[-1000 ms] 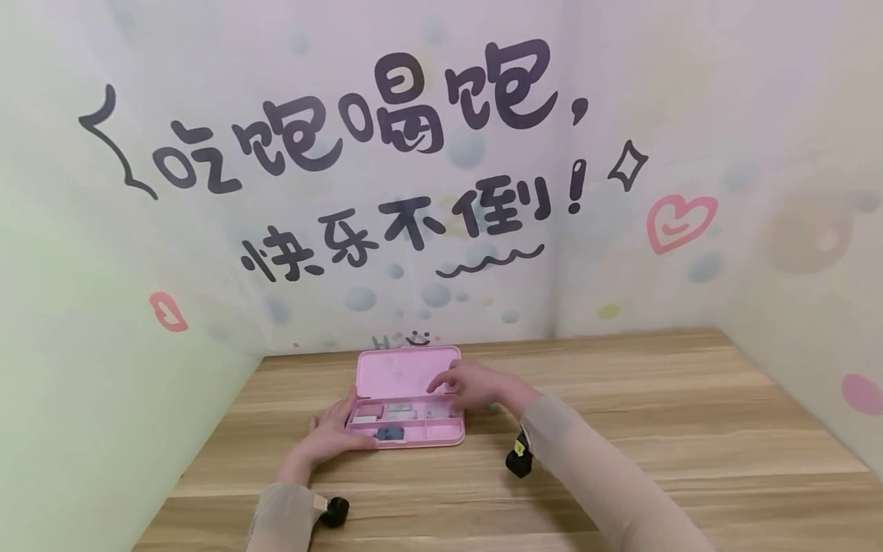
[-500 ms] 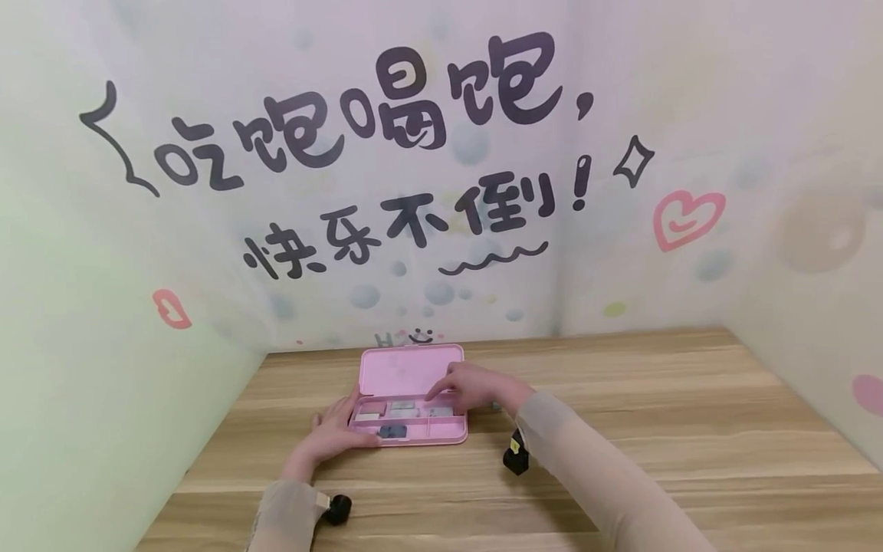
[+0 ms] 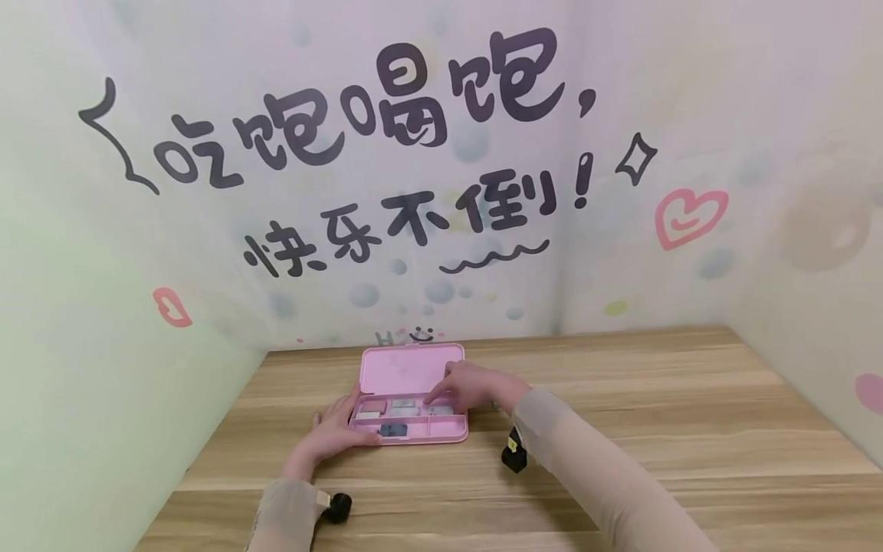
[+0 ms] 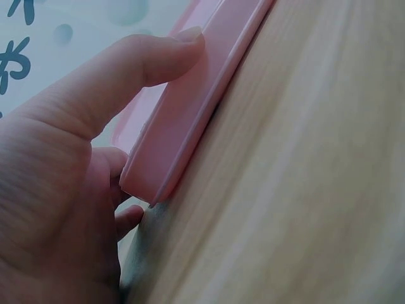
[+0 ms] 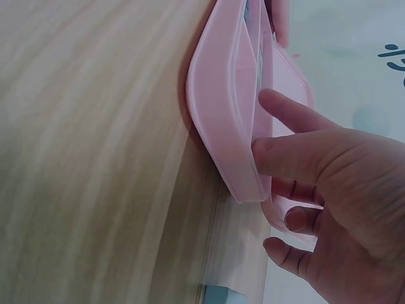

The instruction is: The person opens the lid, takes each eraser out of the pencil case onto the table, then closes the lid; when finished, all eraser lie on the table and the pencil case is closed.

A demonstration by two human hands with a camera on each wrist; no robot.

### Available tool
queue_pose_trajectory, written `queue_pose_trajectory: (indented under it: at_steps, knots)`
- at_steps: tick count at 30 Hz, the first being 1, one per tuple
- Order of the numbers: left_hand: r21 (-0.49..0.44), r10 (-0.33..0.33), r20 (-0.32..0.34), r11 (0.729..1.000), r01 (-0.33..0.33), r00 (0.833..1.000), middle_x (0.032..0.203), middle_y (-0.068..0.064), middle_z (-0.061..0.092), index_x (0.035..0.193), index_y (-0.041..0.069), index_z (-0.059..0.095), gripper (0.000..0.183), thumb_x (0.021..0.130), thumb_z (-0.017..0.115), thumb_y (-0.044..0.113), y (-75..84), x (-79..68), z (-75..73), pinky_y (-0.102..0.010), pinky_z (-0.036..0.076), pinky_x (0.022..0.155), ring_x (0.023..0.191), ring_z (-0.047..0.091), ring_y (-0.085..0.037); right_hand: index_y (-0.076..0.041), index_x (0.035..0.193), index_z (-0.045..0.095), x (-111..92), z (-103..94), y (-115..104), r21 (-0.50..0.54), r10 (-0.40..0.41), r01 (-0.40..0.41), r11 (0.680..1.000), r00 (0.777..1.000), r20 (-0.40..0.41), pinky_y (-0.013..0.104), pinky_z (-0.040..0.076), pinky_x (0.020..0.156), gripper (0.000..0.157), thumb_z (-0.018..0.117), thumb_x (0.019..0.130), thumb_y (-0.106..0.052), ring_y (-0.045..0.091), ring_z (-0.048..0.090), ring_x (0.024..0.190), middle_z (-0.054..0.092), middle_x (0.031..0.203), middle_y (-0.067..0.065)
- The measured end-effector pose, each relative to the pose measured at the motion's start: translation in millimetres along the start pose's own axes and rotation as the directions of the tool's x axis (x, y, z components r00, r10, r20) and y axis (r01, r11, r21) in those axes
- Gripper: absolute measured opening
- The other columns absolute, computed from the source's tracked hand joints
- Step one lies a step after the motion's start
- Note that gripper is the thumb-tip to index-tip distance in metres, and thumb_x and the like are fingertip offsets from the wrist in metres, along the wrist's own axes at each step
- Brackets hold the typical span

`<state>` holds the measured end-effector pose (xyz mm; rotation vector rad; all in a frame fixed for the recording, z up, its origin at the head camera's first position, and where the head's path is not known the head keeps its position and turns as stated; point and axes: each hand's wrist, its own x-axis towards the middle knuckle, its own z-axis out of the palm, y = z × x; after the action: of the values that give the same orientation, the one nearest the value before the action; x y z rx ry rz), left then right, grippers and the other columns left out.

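Right hand (image 3: 476, 386) has dipped since a second ago: its index finger (image 3: 439, 389) now points down into the rear row of the pink case (image 3: 418, 432). Left hand (image 3: 329, 432) and case look put.

Left to right. Pale sleeve (image 3: 281, 510) with a black wrist camera (image 3: 338, 507), near edge of the wood table (image 3: 690, 437). Left hand is clamped on the case's left end: thumb along the front wall, other fingers round the left side, per the left wrist view.

Case sits flat at the back of the table, by the printed wall (image 3: 407, 299). Lid (image 3: 400, 370) up, hinged at the rear. Rear row: pinkish piece (image 3: 372, 405) with a white block (image 3: 368, 415) in front, then two pale pieces (image 3: 403, 412), then a greyish piece (image 3: 440, 411) just beside the right hand. Front row: dark grey piece (image 3: 393, 430), left of the short divider (image 3: 428, 427).

Right hand is over the rear right corner, grip slack: index extended, thumb tip apart from it, other fingers loosely bent. Can't tell if the index touches anything inside. Light blue block (image 5: 223, 295) on the table, right of the case.
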<state>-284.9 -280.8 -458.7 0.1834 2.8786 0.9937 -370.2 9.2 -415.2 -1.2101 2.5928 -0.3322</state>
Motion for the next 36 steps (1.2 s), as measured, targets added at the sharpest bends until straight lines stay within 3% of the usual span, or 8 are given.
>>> queue_pose_trajectory:
  at_steps: [7,14,25,36]
  knots:
    - [0.006,0.002,0.005,1.000,-0.002,1.000,0.155,-0.024,0.024,0.156,0.008,0.013,0.117,0.070,0.080,0.050,1.5,-0.2,-0.8,-0.069,-0.006,0.106,0.142,0.014,-0.043,-0.041,0.111,0.073,0.5,1.1,0.0,0.011,0.004,-0.004,1.000,1.000,0.002,0.026,0.041,0.077,0.045,0.072,0.083,-0.005,0.014,0.043,0.091,0.046,0.100,-0.003]
    - [0.018,0.010,0.009,1.000,-0.011,1.000,0.155,-0.023,0.024,0.156,0.007,0.013,0.116,0.071,0.081,0.048,3.9,-1.4,-2.4,-0.070,-0.005,0.105,0.142,0.014,-0.044,-0.042,0.112,0.072,1.7,2.8,-0.2,0.033,0.031,-0.031,0.999,1.000,0.001,0.025,0.041,0.075,0.051,0.070,0.082,-0.001,0.014,0.043,0.090,0.046,0.101,-0.003]
    - [0.018,0.007,0.008,1.000,-0.008,1.000,0.155,-0.022,0.025,0.156,0.007,0.012,0.117,0.071,0.080,0.048,3.4,-1.8,-2.2,-0.070,-0.005,0.106,0.142,0.014,-0.043,-0.042,0.110,0.072,2.0,3.2,1.9,0.025,0.002,-0.002,1.000,1.000,0.006,0.026,0.041,0.078,0.048,0.070,0.083,-0.003,0.015,0.042,0.092,0.044,0.102,-0.002]
    - [0.010,0.009,0.011,1.000,-0.009,1.000,0.155,-0.025,0.023,0.156,0.007,0.011,0.117,0.071,0.080,0.048,3.4,-2.4,-1.7,-0.069,-0.006,0.106,0.142,0.013,-0.044,-0.035,0.120,0.065,-3.1,-2.5,2.1,0.103,0.032,-0.030,0.994,0.999,-0.019,0.028,0.042,0.080,0.049,0.068,0.084,-0.002,0.017,0.044,0.094,0.043,0.109,0.003]
